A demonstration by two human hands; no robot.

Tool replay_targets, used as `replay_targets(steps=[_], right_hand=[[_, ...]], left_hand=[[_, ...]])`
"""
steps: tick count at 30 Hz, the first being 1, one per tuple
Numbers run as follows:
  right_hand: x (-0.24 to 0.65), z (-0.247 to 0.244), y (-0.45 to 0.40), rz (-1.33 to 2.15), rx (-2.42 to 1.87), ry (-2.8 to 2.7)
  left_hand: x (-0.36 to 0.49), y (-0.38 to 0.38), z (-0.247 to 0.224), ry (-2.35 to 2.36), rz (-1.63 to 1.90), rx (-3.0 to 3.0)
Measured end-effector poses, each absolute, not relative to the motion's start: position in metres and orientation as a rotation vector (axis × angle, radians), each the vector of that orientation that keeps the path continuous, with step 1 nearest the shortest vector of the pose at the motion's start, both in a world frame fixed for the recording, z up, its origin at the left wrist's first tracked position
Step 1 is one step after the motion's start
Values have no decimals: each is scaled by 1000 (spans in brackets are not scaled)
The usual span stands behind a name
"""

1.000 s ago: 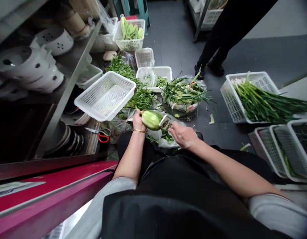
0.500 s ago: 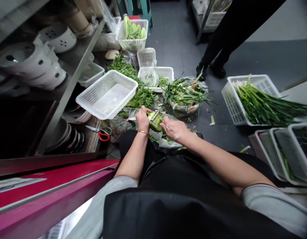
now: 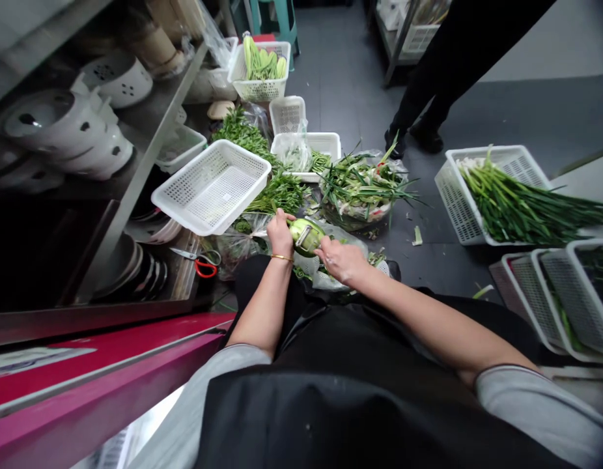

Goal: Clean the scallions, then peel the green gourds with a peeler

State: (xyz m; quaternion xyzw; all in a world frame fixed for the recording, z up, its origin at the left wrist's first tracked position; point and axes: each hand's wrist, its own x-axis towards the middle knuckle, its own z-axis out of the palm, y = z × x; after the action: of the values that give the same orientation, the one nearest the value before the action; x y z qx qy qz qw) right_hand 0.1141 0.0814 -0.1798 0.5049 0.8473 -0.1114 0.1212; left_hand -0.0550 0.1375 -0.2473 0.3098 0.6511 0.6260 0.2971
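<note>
My left hand point(image 3: 280, 234) is closed round the left end of a rounded green vegetable point(image 3: 299, 229), whose exact kind I cannot make out. Pale, shiny patches mark where its skin is off. Held in my right hand point(image 3: 341, 259), a metal peeler point(image 3: 305, 238) lies with its head against the vegetable's upper side. The fingers of that hand are wrapped round the peeler's handle, which they mostly hide. Beneath both hands sits a clear plastic bag point(image 3: 333, 279) with green scraps.
A white basket point(image 3: 159, 195) stands at left by leafy greens point(image 3: 282, 193). Scissors point(image 3: 204, 262) lie on the shelf's lower edge. Beyond my hands is a bagged heap of trimmings point(image 3: 364, 189). On the right are a basket of long green stalks point(image 3: 506, 195) and a standing person's legs point(image 3: 428, 85).
The peeler has shifted slightly down and its head has turned across the vegetable. My right hand is a little lower, while my left hand stays in place.
</note>
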Motion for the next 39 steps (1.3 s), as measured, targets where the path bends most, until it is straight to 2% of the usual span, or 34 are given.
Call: replay_targets(steps=[5, 12, 17, 21, 25, 27, 29, 32, 35, 39], right_hand=[[161, -199, 63, -387, 1485, 2269], [135, -168, 87, -434, 1511, 2556], [180, -205, 64, -622, 1498, 2366], [207, -220, 64, -1156, 1772, 2454], [162, -218, 86, -1952, 1987, 2290], [143, -221, 92, -2225, 2085, 2138], [139, -225, 92, -2079, 2126, 2190], [153, -227, 93, -1490, 2035, 2358], [164, -217, 99, -994, 1817, 2502], [151, -189, 108, -630, 1568, 2561]], left_hand=[[-61, 136, -247, 1727, 1710, 857], [-51, 132, -240, 1399, 1674, 925], [-59, 133, -238, 1329, 1672, 826], [-58, 135, -231, 1097, 1593, 691], [-36, 132, -228, 959, 1569, 646], [-27, 129, -232, 1016, 1523, 621], [-23, 126, -238, 1044, 1364, 584], [-23, 123, -250, 997, 1162, 537], [-24, 126, -258, 1125, 1185, 605], [-24, 133, -263, 1243, 1127, 705]])
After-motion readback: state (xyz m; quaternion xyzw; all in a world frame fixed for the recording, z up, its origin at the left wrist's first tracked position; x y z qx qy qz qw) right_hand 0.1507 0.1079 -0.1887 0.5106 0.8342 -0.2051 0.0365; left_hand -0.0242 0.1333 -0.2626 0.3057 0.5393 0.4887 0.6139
